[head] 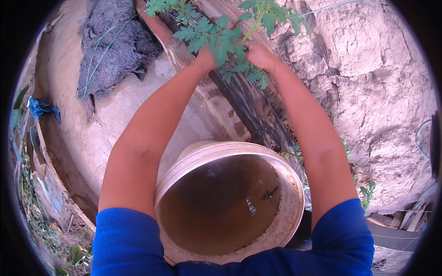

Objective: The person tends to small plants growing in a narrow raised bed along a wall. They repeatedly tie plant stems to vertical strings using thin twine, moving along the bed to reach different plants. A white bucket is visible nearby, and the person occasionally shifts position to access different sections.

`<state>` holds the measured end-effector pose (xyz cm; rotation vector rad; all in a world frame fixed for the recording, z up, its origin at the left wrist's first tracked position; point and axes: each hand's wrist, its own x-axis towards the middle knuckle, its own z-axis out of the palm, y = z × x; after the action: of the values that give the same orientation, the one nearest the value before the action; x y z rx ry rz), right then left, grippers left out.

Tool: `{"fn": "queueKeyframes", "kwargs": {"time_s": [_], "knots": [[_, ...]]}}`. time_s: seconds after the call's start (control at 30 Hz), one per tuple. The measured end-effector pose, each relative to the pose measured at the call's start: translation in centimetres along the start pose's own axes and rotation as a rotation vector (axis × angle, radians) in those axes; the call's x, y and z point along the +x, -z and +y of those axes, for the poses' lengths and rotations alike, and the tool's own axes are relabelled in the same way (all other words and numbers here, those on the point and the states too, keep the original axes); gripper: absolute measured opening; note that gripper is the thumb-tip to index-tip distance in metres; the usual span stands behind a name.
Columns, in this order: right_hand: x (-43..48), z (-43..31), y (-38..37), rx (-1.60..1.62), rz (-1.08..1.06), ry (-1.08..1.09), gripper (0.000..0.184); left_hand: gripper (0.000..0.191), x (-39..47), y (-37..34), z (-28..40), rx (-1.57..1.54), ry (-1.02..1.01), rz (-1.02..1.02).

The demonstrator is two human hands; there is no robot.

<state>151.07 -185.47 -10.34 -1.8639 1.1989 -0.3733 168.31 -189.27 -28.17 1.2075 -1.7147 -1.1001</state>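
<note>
Both arms reach past a large round pale tub (299, 193) of murky brown water. A green tomato plant (221, 41) with lobed leaves stands at the top of the view. Leaves partly cover my left hand (207, 59), which is at the left of the foliage; its fingers are hidden. To the right of the leaves, my right hand (258, 55) is beside the plant's stem, with its fingertips largely hidden. Whether either hand grips the stem cannot be told. A thin string (312, 12) runs from near the right hand towards the upper right. Black plastic sheeting (238, 100) lies beneath the plant.
Grey felt-like cloth (110, 51) with loose green string lies on the concrete surface (138, 100) at left. A rough, cracked earthen surface (376, 89) spans the right. Blue plastic (42, 107) hangs on the edge at far left. Small plants (367, 195) grow at lower right.
</note>
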Motion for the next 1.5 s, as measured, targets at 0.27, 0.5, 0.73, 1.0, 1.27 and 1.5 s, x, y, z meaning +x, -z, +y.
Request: {"fn": "queueKeyframes", "kwargs": {"time_s": [0.27,0.5,0.73,1.0,1.27,1.5], "knots": [[0.4,0.9,0.5,-0.293,0.04,0.178,0.028,0.044,-2.8,1.5,3.4,0.892,-0.1,-0.098],[-0.1,-0.6,0.3,-0.389,0.05,0.174,0.024,0.031,-4.1,2.1,10.3,-0.467,0.394,-0.002],[-0.1,-0.3,0.0,-0.496,0.207,-0.006,0.029,0.021,-4.8,1.8,14.0,-0.145,-0.134,0.247],[0.1,0.2,-0.7,-0.308,0.275,0.005,0.031,0.019,-3.2,2.8,14.5,-0.182,0.136,0.138],[0.3,0.2,-1.5,-0.189,0.38,-0.118,0.023,0.016,-3.3,3.5,16.0,-0.491,0.367,0.164],[0.0,0.6,-2.2,-0.148,0.439,-0.186,0.029,0.011,-3.6,3.5,15.5,-0.539,0.385,0.133]]}}
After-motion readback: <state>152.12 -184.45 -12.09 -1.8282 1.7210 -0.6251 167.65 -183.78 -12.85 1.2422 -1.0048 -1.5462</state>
